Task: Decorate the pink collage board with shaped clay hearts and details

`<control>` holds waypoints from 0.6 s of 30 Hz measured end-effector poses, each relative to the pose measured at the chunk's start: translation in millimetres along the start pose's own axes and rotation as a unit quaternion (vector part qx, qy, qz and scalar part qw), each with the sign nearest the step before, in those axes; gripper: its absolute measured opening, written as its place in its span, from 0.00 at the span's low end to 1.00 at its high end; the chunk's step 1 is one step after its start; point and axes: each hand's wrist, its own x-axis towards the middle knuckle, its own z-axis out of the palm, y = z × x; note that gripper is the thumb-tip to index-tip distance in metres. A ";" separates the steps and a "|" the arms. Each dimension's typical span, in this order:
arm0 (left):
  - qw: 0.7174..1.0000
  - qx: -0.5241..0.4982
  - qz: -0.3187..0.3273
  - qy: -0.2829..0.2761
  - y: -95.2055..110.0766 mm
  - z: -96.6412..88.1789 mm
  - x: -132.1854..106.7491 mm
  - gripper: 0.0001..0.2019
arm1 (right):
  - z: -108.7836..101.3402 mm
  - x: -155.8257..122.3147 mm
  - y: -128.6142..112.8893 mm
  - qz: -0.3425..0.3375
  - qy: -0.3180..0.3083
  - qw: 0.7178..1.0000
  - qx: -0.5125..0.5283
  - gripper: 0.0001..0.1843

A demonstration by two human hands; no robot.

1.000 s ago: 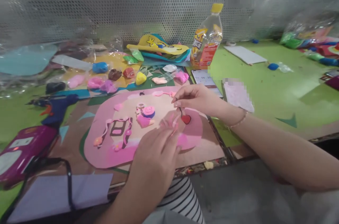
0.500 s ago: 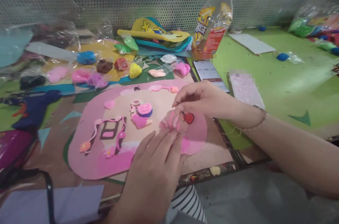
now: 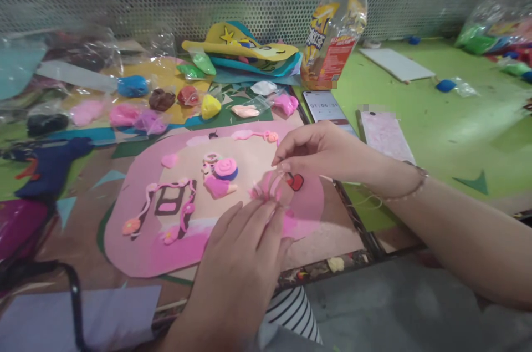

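A pink rounded paper board (image 3: 124,255) lies on the table, decorated with clay pieces. Near its middle is a clay snail (image 3: 220,177) with a pink spiral shell. My left hand (image 3: 245,252) rests palm down with fingers stretched, fingertips on the board's lower right beside several pink strips (image 3: 266,188). Above them, my right hand (image 3: 320,152) is closed in a pinch, thumb and fingers meeting at a thin pink clay strand. Its far end is partly hidden by my left fingers. A red apple-like shape (image 3: 296,181) lies under my right hand.
Bagged clay lumps, including a yellow one (image 3: 210,107), line the back. A tilted bottle (image 3: 336,36) stands behind a phone (image 3: 326,107) showing a timer. A pink rectangular case (image 3: 386,133) lies right. At left is a blue glue gun-like tool (image 3: 54,169).
The view has shifted slightly. Both hands stay nearly where they were, the right one still pinching above the left fingertips.
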 end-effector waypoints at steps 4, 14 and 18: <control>1.000 0.002 0.002 -0.005 0.4 0.6 0.8 0.16 | 0.7 -1.1 -1.6 -0.006 -0.003 1.000 0.010 0.04; 1.000 -0.017 -0.006 -0.023 0.9 -2.4 2.3 0.14 | -3.0 -0.9 -0.9 -0.006 -0.021 0.999 -0.027 0.06; 1.000 -0.017 -0.008 -0.021 0.6 -2.1 1.8 0.14 | -1.4 -0.1 0.4 0.009 -0.024 0.999 -0.030 0.06</control>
